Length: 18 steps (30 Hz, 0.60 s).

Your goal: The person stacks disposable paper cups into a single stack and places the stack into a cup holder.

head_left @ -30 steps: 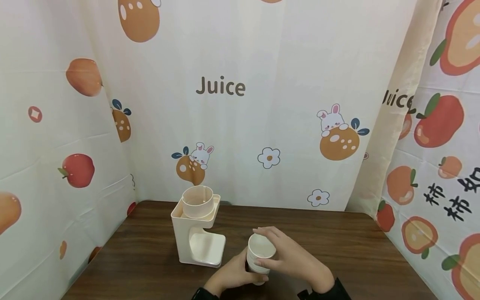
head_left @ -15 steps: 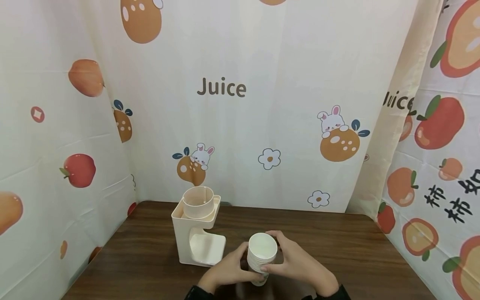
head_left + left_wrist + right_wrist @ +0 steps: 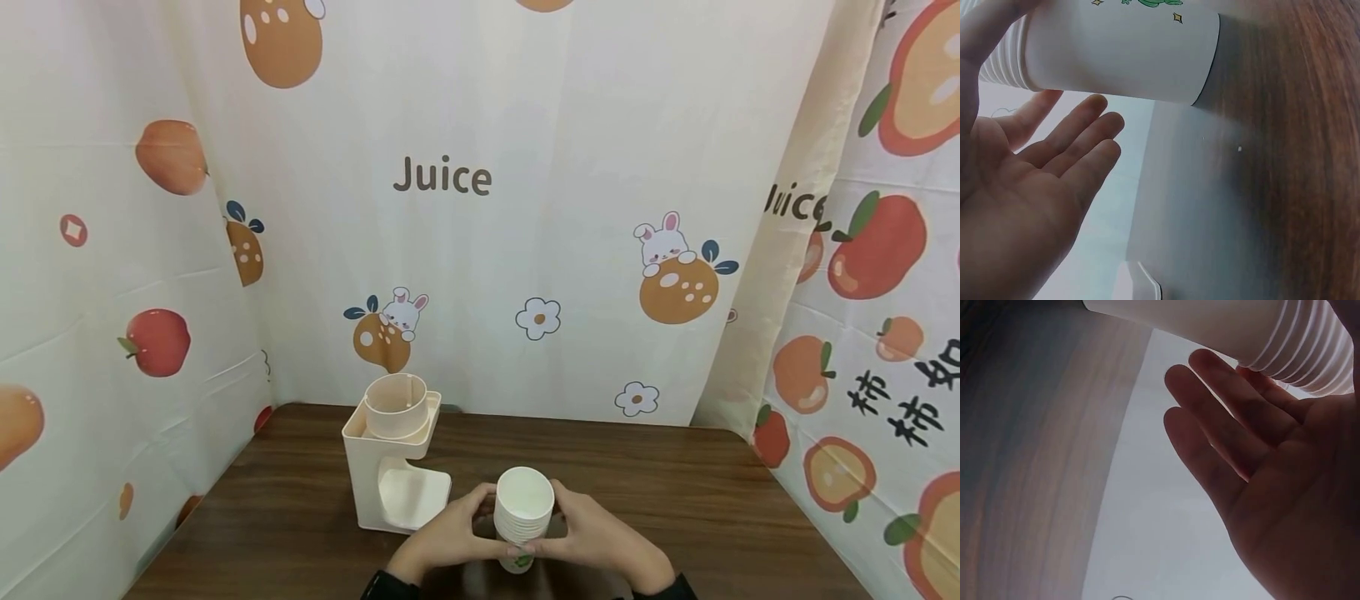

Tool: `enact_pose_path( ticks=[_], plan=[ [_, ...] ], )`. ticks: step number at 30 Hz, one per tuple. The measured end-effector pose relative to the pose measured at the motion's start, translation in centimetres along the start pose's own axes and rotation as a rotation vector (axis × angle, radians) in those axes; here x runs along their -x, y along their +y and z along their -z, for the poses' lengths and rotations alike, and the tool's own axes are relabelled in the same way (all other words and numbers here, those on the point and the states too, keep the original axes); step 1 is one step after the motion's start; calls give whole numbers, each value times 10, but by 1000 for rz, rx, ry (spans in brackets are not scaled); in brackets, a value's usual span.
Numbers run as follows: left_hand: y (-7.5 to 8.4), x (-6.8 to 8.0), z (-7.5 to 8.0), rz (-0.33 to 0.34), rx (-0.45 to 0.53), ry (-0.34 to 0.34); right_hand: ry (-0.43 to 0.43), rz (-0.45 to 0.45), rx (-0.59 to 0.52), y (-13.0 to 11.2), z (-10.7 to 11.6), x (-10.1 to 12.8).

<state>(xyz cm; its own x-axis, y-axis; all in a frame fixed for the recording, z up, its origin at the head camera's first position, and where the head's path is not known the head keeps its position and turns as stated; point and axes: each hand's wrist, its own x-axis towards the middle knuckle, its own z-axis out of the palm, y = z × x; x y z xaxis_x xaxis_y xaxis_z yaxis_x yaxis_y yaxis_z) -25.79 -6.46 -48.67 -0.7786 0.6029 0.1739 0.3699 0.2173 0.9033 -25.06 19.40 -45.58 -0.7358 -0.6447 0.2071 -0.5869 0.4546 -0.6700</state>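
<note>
A stack of nested white paper cups (image 3: pixel 524 502) stands upright between my two hands in the head view, mouths facing up. The lowest cup (image 3: pixel 1122 50) carries a green print, and its base is right at the tabletop. My left hand (image 3: pixel 459 533) holds the stack from the left, thumb across the near side and forefinger behind; its other fingers (image 3: pixel 1088 137) extend loosely below the grip. From the right, my right hand (image 3: pixel 596 537) holds the same stack with thumb and forefinger, the thumbs meeting in front. Ridged stacked rims (image 3: pixel 1310 347) show in the right wrist view.
Left of the cups, a cream-coloured stand (image 3: pixel 367 479) bears a round open cup-shaped holder (image 3: pixel 396 408) on top and a flat base. Brown wood tabletop (image 3: pixel 637 475) lies underneath. Fruit-printed curtains (image 3: pixel 465 250) enclose the back and sides.
My right hand has moved down from the top rim to the side of the stack. Both thumbs now meet in front, lower on the cups, and the green print shows.
</note>
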Motion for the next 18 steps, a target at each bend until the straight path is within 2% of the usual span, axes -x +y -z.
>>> enact_pose_path(
  ticks=[9, 18],
  plan=[
    [-3, 0, 0, 4, -24, -7, -61, -17, -62, 7, -1, 2],
    [-3, -2, 0, 21, 31, -17, -86, -42, -72, 10, -1, 1]
  ],
)
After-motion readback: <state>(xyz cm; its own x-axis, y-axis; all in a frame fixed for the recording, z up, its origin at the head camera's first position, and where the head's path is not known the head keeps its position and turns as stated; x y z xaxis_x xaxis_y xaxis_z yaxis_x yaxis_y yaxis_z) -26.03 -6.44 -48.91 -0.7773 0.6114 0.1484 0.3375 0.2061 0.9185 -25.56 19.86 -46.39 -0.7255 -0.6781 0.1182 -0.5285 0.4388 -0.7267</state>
